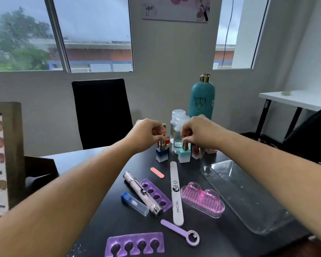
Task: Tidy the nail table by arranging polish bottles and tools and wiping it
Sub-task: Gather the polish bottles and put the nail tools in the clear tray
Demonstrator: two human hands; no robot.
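Fingers (157, 131) on metallic caps of two square ombré polish bottles (162, 154).

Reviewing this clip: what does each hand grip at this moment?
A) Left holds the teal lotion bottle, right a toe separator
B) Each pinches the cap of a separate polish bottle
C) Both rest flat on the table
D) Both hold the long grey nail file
B: the left hand pinches the cap of the dark blue polish bottle, the right hand the cap of the light teal polish bottle.
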